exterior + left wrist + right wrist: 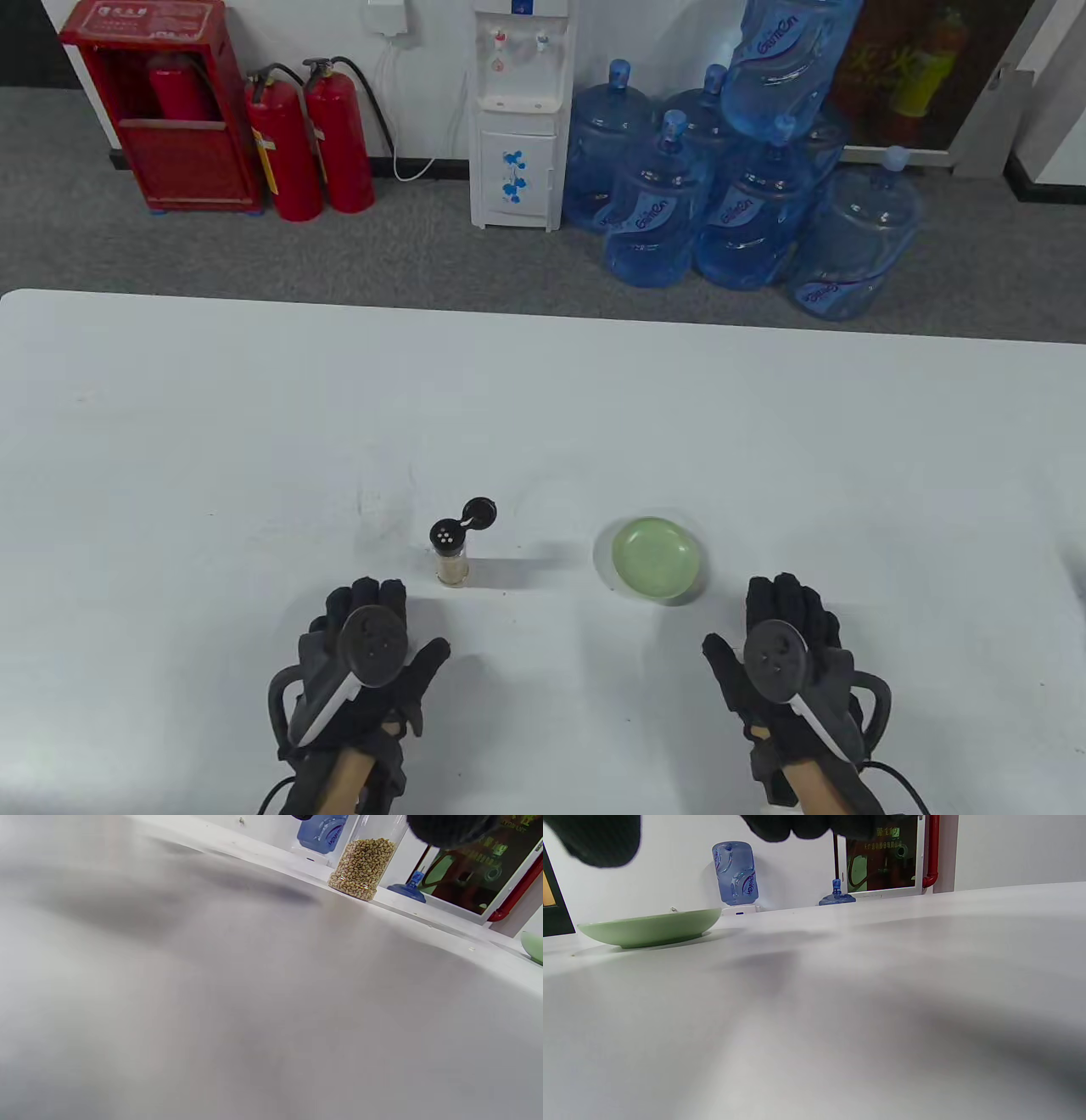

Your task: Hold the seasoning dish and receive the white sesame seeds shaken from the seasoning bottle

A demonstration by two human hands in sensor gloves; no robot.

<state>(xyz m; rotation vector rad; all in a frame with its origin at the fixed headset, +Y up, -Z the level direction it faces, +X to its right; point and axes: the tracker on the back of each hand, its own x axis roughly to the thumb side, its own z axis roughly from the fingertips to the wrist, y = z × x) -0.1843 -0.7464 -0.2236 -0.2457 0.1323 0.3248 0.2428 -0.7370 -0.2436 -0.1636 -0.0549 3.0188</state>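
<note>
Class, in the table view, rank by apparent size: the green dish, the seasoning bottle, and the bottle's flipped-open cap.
1. green dish
2. seasoning bottle
3. cap, smallest
All three stand at a similar distance, so the ranking is safe.

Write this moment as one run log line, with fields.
phase: before grasp | left hand: free, near seasoning bottle, flip cap open | right hand: free, near green dish | dish: on table

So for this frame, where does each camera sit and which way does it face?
Table view: high, looking down at the table; left hand and right hand enter from below.
Left wrist view: low by the tabletop, facing the seasoning bottle; fingertips at top.
Right wrist view: low, facing the green dish; fingers at top.
Shared: both wrist views catch the dish.
</note>
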